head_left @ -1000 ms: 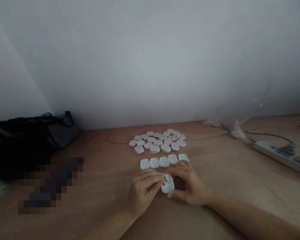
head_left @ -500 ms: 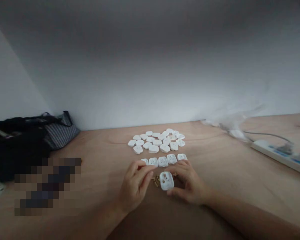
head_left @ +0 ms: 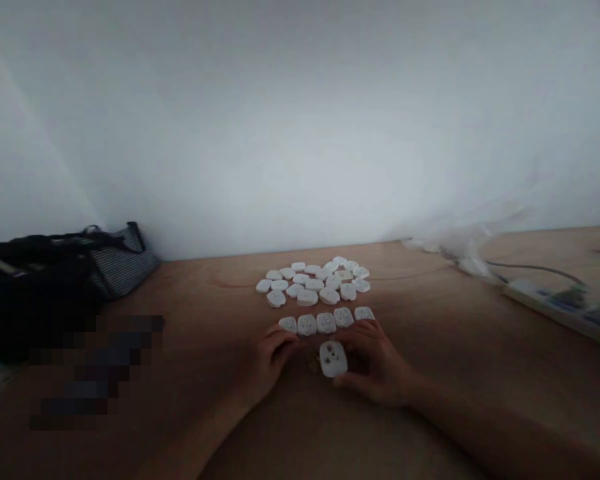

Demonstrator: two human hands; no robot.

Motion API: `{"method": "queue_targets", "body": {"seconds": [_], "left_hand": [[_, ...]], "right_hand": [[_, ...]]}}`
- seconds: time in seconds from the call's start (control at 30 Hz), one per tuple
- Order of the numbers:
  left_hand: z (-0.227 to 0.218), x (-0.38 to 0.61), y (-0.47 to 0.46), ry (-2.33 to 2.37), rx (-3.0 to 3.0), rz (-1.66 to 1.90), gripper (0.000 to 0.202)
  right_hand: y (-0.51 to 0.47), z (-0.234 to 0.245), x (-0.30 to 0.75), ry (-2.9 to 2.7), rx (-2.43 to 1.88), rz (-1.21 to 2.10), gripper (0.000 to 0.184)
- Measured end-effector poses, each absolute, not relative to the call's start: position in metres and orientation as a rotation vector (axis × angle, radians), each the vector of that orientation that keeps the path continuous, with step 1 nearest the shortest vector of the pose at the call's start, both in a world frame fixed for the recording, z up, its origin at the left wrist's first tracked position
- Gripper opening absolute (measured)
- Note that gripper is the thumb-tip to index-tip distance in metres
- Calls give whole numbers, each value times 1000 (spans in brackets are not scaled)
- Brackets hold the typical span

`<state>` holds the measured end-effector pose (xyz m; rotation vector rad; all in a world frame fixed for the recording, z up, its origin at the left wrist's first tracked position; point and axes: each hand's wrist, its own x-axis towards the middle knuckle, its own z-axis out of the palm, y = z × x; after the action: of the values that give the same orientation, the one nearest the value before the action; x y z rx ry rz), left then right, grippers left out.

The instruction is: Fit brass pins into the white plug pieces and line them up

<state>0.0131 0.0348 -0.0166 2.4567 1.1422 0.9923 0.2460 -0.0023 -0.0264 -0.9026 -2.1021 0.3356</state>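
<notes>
Beyond the right hand (head_left: 375, 367), power strip (head_left: 545, 300)

Head camera looks forward and down at both hands (head_left: 267, 363) (head_left: 375, 367).

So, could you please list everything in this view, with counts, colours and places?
Loose pile of round-cornered plastic socket covers: many, white, mid-table.
Row of socket covers: five, white, before the pile.
Single socket cover: one, white, nearest the person.
Small metal parts: few, brass-coloured, left of it.
Wooden tabletop: one, light brown, beneath everything.
Fabric bag: one, black, far left.
Striped bag: one, grey, beside it.
Power strip: one, white, right.
Plastic film: one, clear, back right.
Left hand: bare, curled by the parts.
Right hand: bare, cupping the single cover.
</notes>
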Motion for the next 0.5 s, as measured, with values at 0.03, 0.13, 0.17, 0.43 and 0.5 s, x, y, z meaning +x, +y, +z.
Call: {"method": "queue_targets", "body": {"seconds": [0.03,0.13,0.17,0.43,0.5], "left_hand": [[-16,14,33,1142,2441,1058,12],[-14,19,23,1081,2423,1193,9],[-14,23,19,1035,2424,1226,8],[-16,43,0,856,2371,1328,7],[-18,44,1,820,2390,1326,8]], "right_hand": [[-2,-27,246,-2098,-901,336,43],[-2,-27,246,-2103,-892,337,44],[-2,-26,246,-2108,-889,337,44],[-1,-26,245,-2122,-868,332,46],[-1,-26,245,-2127,-867,319,46]]}}
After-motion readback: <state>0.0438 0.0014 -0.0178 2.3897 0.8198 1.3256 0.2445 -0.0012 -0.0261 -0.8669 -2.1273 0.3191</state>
